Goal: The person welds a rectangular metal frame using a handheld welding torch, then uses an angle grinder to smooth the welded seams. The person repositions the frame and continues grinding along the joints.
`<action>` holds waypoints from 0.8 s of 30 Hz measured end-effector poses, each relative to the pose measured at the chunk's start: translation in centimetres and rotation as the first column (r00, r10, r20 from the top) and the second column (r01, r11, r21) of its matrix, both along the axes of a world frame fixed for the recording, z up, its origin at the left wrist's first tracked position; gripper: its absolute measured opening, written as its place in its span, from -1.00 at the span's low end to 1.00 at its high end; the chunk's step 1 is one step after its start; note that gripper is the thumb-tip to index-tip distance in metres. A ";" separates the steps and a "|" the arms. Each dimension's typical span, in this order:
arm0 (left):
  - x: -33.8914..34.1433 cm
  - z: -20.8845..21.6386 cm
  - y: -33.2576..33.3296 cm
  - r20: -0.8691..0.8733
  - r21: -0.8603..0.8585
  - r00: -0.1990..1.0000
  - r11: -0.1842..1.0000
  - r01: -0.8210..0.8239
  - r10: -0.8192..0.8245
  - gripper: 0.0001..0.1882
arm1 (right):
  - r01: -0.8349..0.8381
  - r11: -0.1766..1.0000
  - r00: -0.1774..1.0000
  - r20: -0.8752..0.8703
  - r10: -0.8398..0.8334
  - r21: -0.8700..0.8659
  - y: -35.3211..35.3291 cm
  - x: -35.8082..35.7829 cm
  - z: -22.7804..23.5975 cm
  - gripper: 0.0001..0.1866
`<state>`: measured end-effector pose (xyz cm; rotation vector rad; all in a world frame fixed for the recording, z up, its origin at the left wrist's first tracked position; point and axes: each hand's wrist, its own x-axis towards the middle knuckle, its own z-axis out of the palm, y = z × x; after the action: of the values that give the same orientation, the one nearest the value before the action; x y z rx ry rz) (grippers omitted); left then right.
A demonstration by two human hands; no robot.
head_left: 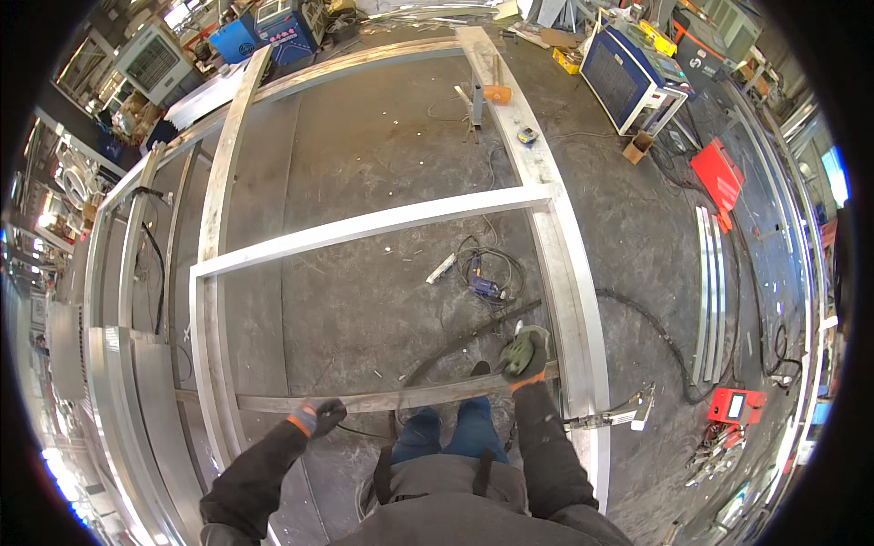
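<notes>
My left hand (320, 417), in a dark glove with an orange cuff, is closed beside the grey crossbar (401, 398) in front of my legs. Its fingers curl in, and whatever they may hold is hidden. Over the other end of that bar, my right hand (524, 355) is closed in a greenish-grey glove. A small pale tip shows above its fingers, too little to name. Between and beyond my hands lies a large metal frame, with a bright white crosspiece (382, 224) and a white right side rail (583, 318) close to my right hand.
A blue corded power tool (485, 288) lies on the floor inside the frame. A black hose (655, 328) curves under the right rail. An orange-headed hammer (496, 94) and a tape measure (527, 136) rest on the far right beam. A red box (736, 406) stands at right.
</notes>
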<state>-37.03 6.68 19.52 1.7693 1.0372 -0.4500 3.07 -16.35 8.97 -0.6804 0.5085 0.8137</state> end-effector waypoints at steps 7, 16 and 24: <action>27.8 13.8 0.2 0.530 0.559 0.672 0.809 0.182 -0.517 -0.77 | -0.393 0.886 0.919 -0.146 0.367 -0.247 0.2 7.0 -5.1 -0.54; 40.5 -12.1 -1.0 -0.463 0.366 0.549 0.414 0.833 -0.696 -0.63 | -0.292 0.779 0.953 -0.103 0.283 -0.555 -18.0 3.3 -4.6 -0.57; 38.7 -6.2 2.5 -0.273 0.569 0.529 0.308 0.762 -0.804 -0.73 | -0.264 0.666 0.914 0.039 0.404 -0.697 -26.9 -4.6 -4.2 -0.77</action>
<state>1.64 9.15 13.32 2.8988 0.1154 -0.6743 -1.51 -43.22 4.73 -1.5724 0.5101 0.8921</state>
